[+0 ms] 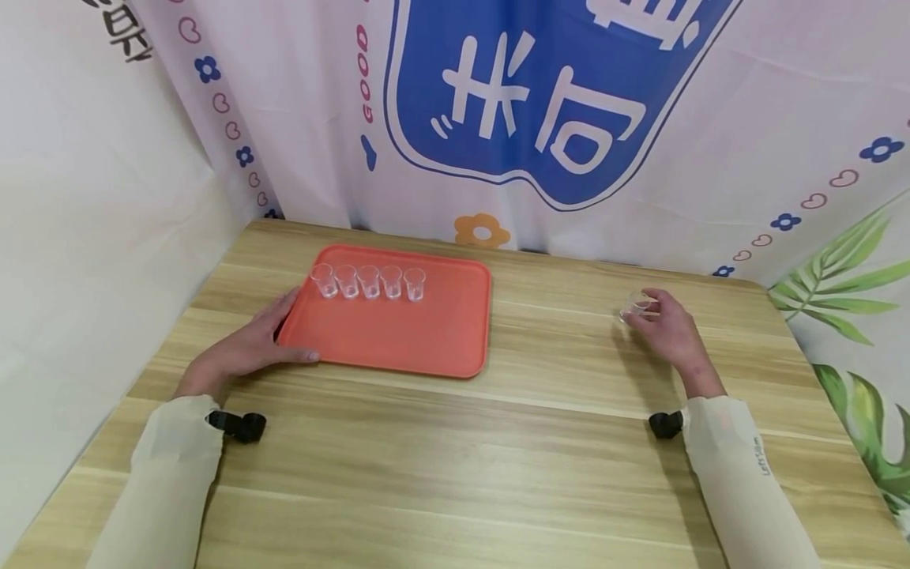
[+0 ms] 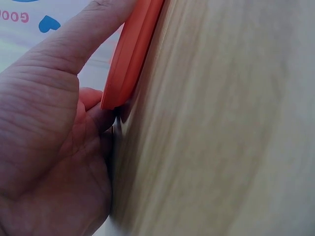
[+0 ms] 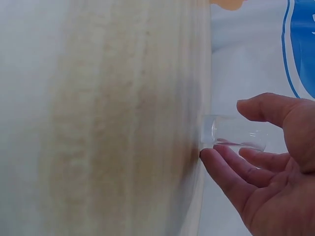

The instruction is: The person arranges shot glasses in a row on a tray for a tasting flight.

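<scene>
An orange-red tray [image 1: 384, 336] lies on the table with several clear small cups [image 1: 369, 282] in a row along its far left part. At the tray's near left corner, my left hand [image 1: 252, 341] grips it, thumb along the front edge and fingers at the left side. The left wrist view shows the thumb against the tray's rim [image 2: 129, 59], with fingertips partly hidden behind it. Far to the right, my right hand [image 1: 664, 328] is around another clear cup [image 3: 236, 132] standing on the table. Its thumb stands apart from the cup; the other fingers are close beside it.
The wooden table [image 1: 455, 466] meets a printed curtain [image 1: 320, 158] behind the tray. A plain white curtain [image 1: 107, 197] hangs at the left, and a leaf-patterned one [image 1: 846, 292] at the right. Each wrist wears a small black camera [image 1: 249, 427].
</scene>
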`<control>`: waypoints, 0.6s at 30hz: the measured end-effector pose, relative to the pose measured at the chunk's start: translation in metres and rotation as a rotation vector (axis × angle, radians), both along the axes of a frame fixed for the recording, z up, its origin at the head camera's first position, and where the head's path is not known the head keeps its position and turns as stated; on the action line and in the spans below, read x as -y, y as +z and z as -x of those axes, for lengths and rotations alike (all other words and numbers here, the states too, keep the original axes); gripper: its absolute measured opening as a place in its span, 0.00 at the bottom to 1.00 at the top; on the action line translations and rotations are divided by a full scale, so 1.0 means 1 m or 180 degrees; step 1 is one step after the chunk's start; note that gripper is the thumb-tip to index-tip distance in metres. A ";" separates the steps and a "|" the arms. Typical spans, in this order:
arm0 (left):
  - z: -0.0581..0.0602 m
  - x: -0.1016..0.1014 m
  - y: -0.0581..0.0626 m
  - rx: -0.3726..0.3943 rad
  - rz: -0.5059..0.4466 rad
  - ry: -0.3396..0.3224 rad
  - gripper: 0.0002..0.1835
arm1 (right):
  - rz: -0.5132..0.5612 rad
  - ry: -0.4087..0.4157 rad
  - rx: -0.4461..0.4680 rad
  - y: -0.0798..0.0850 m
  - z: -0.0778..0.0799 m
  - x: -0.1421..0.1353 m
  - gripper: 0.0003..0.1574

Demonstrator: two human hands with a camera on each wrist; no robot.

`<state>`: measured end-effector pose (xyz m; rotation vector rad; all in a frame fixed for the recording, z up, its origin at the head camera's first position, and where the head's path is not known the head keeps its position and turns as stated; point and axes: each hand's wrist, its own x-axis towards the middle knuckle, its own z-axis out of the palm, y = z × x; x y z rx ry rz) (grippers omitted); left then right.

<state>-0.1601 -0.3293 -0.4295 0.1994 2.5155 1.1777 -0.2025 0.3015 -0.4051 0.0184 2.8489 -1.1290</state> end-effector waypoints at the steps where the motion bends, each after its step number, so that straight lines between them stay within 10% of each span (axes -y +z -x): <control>1: 0.000 0.000 0.000 -0.0009 0.0001 -0.0004 0.66 | -0.0033 0.0011 0.0019 0.000 0.001 -0.001 0.44; 18: 0.000 0.001 0.000 -0.0112 0.0092 -0.0079 0.66 | -0.0063 -0.0066 0.0019 -0.004 0.001 -0.006 0.33</control>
